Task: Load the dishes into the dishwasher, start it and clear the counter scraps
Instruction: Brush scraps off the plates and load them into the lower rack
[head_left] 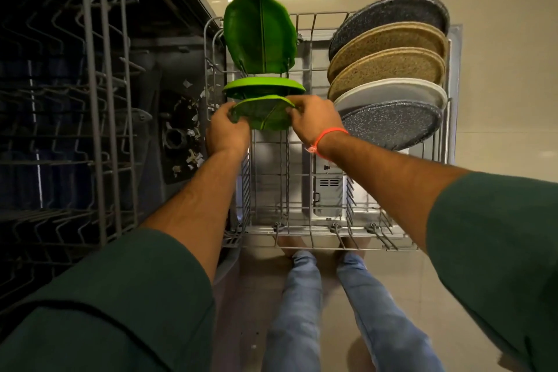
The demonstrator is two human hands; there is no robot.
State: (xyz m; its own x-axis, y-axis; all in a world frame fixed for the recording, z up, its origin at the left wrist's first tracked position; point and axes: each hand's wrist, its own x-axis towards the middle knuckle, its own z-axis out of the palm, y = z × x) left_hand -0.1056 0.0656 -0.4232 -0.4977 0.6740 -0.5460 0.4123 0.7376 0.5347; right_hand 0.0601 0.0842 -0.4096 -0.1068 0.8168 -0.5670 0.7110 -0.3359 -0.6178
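Both hands pinch a green plate between them, left hand (225,130) on its left rim, right hand (314,121) on its right, plate (262,113) held crosswise over the rack (268,178), just near of two racked green plates.

The setting is a domestic kitchen. An open dishwasher (90,100) occupies the left side, its dark tub and upper wire basket (99,75) visible. The lower rack (317,235) is pulled out over a glossy beige tiled floor (498,100). Plates stand on edge between the rack tines: leaf-shaped green plates (259,30) and round speckled plates (389,69).
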